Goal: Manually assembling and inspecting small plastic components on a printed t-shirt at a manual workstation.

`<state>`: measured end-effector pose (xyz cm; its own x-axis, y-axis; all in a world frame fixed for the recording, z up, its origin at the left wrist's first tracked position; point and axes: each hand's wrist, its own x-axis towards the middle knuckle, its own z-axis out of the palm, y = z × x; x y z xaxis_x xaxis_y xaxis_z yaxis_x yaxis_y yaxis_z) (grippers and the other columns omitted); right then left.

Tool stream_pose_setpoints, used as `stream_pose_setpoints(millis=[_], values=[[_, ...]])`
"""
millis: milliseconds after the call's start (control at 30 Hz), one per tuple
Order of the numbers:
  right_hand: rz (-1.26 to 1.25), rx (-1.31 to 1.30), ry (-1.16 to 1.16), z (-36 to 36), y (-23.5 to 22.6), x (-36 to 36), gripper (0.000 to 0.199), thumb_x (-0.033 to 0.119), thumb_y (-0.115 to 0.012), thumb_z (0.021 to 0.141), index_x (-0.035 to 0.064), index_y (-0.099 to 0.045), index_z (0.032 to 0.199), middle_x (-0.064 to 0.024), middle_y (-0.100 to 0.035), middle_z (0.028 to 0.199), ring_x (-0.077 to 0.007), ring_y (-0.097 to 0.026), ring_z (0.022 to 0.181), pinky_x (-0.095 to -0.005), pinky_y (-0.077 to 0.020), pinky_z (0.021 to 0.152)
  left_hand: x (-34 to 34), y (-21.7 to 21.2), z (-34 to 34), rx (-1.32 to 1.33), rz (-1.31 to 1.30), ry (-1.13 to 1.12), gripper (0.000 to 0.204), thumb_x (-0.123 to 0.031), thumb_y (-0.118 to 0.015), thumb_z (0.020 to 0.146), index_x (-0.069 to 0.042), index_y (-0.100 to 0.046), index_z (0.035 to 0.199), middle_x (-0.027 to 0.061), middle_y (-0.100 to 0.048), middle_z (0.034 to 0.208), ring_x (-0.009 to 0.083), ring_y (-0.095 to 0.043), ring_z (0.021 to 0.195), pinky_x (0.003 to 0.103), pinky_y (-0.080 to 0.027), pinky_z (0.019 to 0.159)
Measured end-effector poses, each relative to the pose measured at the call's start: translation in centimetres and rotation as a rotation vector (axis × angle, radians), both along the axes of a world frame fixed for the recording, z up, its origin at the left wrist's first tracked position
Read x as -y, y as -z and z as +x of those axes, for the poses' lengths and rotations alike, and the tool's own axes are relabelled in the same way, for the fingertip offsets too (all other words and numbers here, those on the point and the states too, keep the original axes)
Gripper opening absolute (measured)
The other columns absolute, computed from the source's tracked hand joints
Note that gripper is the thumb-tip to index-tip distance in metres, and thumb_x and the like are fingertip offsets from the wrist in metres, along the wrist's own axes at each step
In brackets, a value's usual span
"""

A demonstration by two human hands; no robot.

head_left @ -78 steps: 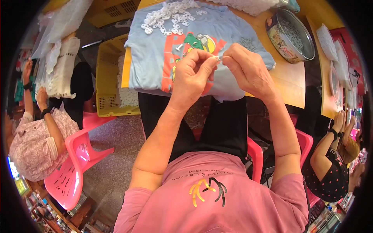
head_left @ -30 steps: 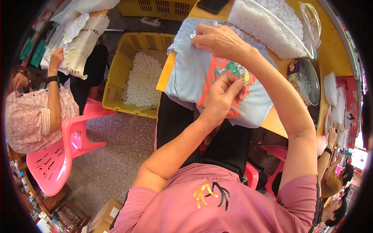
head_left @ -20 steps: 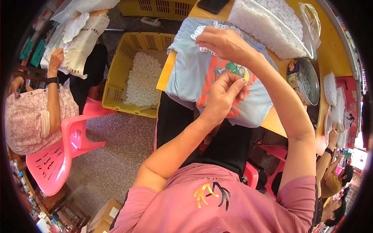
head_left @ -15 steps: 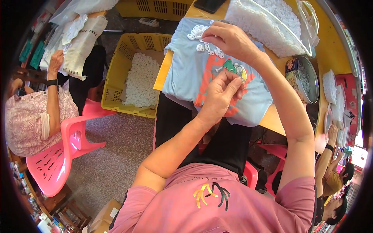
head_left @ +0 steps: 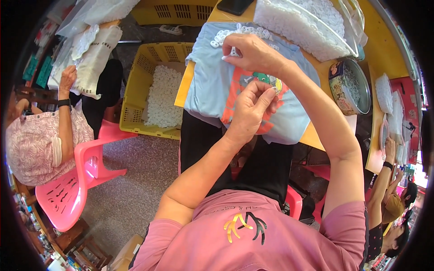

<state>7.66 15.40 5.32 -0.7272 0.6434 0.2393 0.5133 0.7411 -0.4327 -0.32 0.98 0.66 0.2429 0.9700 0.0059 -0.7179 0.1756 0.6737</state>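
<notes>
A light blue cloth (head_left: 203, 86) with an orange and green print lies over the table's edge in front of me. Small white plastic pieces with holes (head_left: 249, 30) are scattered across its far part. My right hand (head_left: 257, 55) is closed over the cloth just in front of these pieces, with a small white piece pinched at its fingertips. Nearer to me and lower, my left hand (head_left: 253, 106) is closed in a pinch above the print. Something tiny and pale shows at its thumb tip, too small to name.
A yellow crate (head_left: 129, 108) of white pieces stands left of the table. At the far right are a large container of white pieces (head_left: 303, 29) and a round tin (head_left: 342, 90) of small greyish parts. A dark phone (head_left: 235, 5) lies behind. A co-worker's hand (head_left: 68, 77) rests on white cloth.
My right hand has moved left and away from the scattered pieces, towards me. My left hand has shifted slightly left, still pinching. The view has moved a little.
</notes>
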Motion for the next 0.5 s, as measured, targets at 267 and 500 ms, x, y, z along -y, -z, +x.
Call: stream_pose_setpoints(millis=[267,500], values=[[-0.619,-0.544,0.345,3.8,-0.9,3.7,0.028,0.022,-0.072,0.09,0.0021,-0.067,0.108,0.0015,-0.064,0.085,-0.0049,-0.056,0.074,-0.0225,-0.0475,0.065,0.0,-0.2,-0.2,-0.057,0.0,0.02,0.008,-0.011,-0.055,0.101,-0.003,-0.055,0.101,0.004,-0.061,0.085,0.0088,-0.054,0.071,0.026,-0.05,0.071],[-0.87,-0.83,0.514,7.3,-1.0,7.1,0.032,0.022,-0.069,0.093,-0.0001,-0.064,0.116,-0.0032,-0.067,0.093,-0.0031,-0.058,0.074,-0.0181,-0.048,0.062,0.1,-0.2,0.1,-0.056,0.022,-0.003,0.008,-0.011,-0.056,0.101,-0.004,-0.055,0.103,0.0051,-0.063,0.087,0.0096,-0.055,0.071,0.024,-0.047,0.067]])
